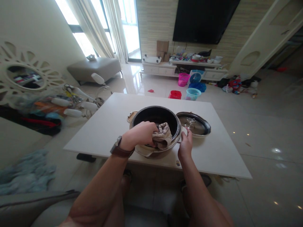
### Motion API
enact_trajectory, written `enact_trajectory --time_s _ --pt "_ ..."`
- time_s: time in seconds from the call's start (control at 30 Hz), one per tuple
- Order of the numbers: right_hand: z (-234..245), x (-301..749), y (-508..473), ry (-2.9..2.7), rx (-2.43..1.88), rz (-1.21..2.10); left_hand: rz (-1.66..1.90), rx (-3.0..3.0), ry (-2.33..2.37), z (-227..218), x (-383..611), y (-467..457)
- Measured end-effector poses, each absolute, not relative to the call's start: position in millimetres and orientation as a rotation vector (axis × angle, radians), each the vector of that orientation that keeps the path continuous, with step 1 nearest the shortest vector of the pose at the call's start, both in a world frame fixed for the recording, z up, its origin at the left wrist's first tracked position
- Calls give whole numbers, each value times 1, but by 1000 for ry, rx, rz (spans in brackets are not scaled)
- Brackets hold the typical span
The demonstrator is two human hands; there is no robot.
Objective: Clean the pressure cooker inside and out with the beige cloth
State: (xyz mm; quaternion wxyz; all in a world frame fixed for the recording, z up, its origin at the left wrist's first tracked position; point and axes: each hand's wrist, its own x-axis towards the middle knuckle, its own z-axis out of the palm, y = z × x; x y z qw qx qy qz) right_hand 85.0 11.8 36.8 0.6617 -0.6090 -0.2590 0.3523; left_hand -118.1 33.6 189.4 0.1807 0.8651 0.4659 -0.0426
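Cloth [163, 131] inside a pot [152, 114], centre of the frame: a wiping step, as we judge it.
We see the left hand [142, 133] closed on the bunched cloth, while the fingers of the right hand [185, 146] curl around the pot's side handle [183, 132], right of centre. A further pass, we judge, would call for this steadying hold. We can read no brand or label; the mark [178, 163] at lower centre is too small to make out.
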Motion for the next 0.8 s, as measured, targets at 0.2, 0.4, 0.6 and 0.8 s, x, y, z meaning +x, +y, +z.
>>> enact_trajectory --time_s 0.2,0.4,0.6,0.8 --pt "38 85 11 -588 -1409 808 -119 2464 1274 192 -117 34" --pt "39 84 11 -587 -1393 789 -41 2504 1233 187 -114 34" --pt "35 86 14 -592 -1379 779 24 2532 1230 184 -101 30" --pt "30 87 16 -577 -1386 790 103 2558 1238 181 -94 26"
